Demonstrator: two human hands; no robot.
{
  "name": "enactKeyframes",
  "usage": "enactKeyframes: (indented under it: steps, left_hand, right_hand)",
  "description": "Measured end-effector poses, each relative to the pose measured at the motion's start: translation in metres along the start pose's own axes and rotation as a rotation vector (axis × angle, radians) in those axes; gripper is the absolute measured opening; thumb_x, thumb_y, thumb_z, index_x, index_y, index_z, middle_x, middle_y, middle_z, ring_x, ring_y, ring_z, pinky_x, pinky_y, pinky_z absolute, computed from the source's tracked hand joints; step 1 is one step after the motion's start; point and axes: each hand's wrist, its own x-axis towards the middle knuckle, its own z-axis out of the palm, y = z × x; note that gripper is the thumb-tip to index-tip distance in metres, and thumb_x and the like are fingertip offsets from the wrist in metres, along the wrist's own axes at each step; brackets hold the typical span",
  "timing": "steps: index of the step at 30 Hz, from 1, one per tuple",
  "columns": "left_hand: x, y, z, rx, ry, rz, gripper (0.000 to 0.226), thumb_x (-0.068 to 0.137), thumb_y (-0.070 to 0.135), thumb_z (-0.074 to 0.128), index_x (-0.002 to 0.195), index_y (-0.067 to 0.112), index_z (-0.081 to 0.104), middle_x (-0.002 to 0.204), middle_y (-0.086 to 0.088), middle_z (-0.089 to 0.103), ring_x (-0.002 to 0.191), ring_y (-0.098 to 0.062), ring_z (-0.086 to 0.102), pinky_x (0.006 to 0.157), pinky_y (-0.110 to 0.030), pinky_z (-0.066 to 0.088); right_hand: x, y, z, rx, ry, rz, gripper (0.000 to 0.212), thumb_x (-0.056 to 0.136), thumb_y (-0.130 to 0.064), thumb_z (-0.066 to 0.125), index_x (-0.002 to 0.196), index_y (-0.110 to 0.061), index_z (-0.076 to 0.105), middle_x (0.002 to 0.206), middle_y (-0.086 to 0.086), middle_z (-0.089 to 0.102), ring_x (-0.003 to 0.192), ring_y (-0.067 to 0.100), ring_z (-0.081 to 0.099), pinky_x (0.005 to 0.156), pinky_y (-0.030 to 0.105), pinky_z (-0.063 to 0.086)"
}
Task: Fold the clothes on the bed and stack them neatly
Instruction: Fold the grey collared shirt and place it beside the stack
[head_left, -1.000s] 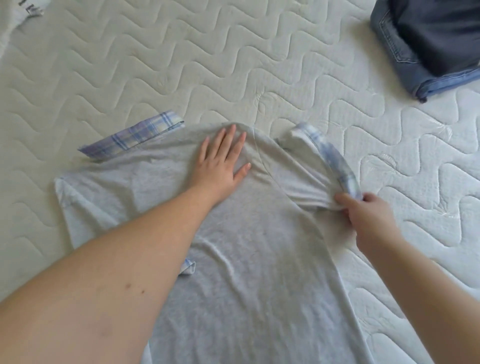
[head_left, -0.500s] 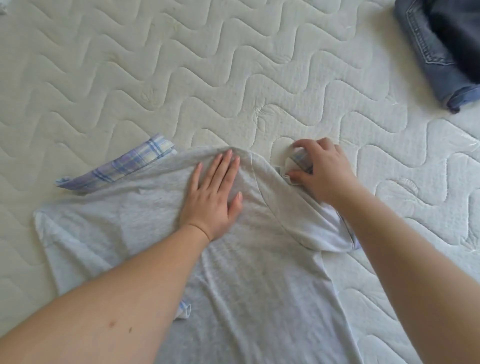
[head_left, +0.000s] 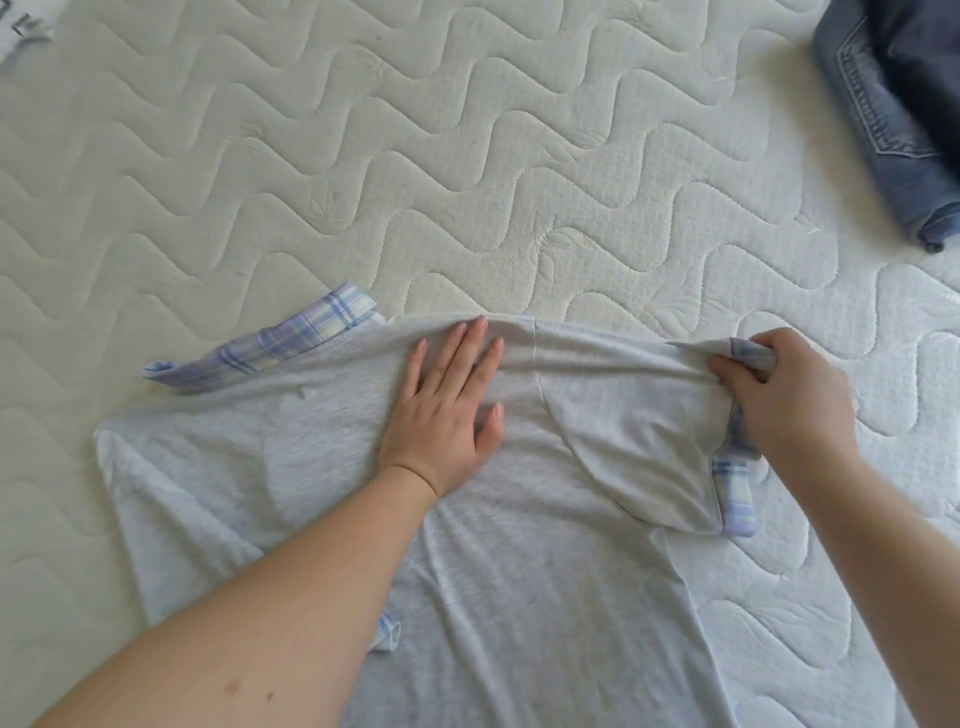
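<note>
A light grey shirt (head_left: 519, 571) with blue plaid trim lies spread on the white quilted mattress (head_left: 467, 156). My left hand (head_left: 447, 405) lies flat with straight fingers on the shirt near its top edge. My right hand (head_left: 784, 395) grips the end of the right sleeve (head_left: 639, 431) at its plaid cuff and holds it stretched out to the right. A plaid strip (head_left: 291, 343) sticks out at the shirt's upper left. Another bit of plaid (head_left: 735, 499) shows below my right hand.
Folded blue jeans (head_left: 893, 130) with a dark garment (head_left: 930, 57) on top sit at the top right corner. A scrap of white cloth (head_left: 21, 31) shows at the top left edge. Bare mattress lies beyond the shirt.
My right hand has carried the sleeve end out to the right, so the sleeve is now stretched sideways. My left hand has stayed flat on the shirt.
</note>
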Motion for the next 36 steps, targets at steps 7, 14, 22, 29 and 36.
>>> enactKeyframes:
  steps: [7, 14, 22, 29, 36]
  left_hand:
    - [0.002, -0.002, 0.001, 0.064, -0.053, -0.020, 0.058, 0.095, 0.049, 0.030, 0.152, 0.041, 0.023, 0.165, -0.004, 0.004, 0.151, -0.031, 0.003, 0.117, -0.060, 0.010]
    - [0.000, -0.001, 0.004, 0.072, -0.042, -0.019, 0.059, 0.095, 0.050, 0.028, 0.152, 0.042, 0.020, 0.165, -0.006, 0.006, 0.151, -0.033, 0.005, 0.116, -0.062, 0.011]
    - [0.002, 0.003, -0.003, 0.094, -0.074, -0.041, 0.066, 0.091, 0.049, 0.027, 0.155, 0.039, 0.013, 0.165, -0.008, 0.006, 0.151, -0.033, 0.005, 0.117, -0.061, 0.009]
    - [0.004, 0.002, -0.004, 0.117, -0.098, -0.055, 0.066, 0.091, 0.050, 0.028, 0.153, 0.044, 0.008, 0.164, -0.013, -0.003, 0.151, -0.032, 0.001, 0.117, -0.060, 0.007]
    - [0.004, 0.001, -0.006, 0.071, -0.114, -0.058, 0.061, 0.089, 0.050, 0.029, 0.149, 0.040, 0.023, 0.164, -0.010, -0.001, 0.151, -0.029, 0.000, 0.117, -0.060, 0.007]
  right_hand:
    - [-0.021, -0.009, 0.003, 0.139, -0.017, 0.131, 0.072, 0.083, -0.052, 0.069, 0.141, -0.023, 0.038, 0.130, 0.006, 0.056, 0.118, 0.028, 0.054, 0.092, 0.041, 0.043]
    - [-0.070, 0.022, 0.000, -0.042, -0.234, 0.197, 0.054, 0.071, -0.067, 0.069, 0.081, -0.017, 0.051, 0.084, 0.000, 0.057, 0.080, 0.022, 0.052, 0.066, 0.036, 0.035]
    - [-0.084, 0.023, 0.006, 0.208, -0.038, 0.093, 0.032, 0.090, -0.034, 0.065, 0.079, -0.008, 0.050, 0.074, 0.006, 0.059, 0.072, 0.025, 0.054, 0.054, 0.029, 0.033]
    - [-0.082, 0.038, 0.010, 0.324, -0.010, 0.236, 0.022, 0.091, -0.030, 0.067, 0.103, -0.022, 0.049, 0.087, -0.009, 0.059, 0.079, 0.011, 0.054, 0.057, 0.008, 0.035]
    - [-0.096, 0.047, 0.006, 0.420, -0.189, 0.185, 0.056, 0.075, -0.047, 0.081, 0.122, -0.043, 0.051, 0.090, -0.018, 0.072, 0.077, -0.004, 0.068, 0.062, 0.023, 0.051]
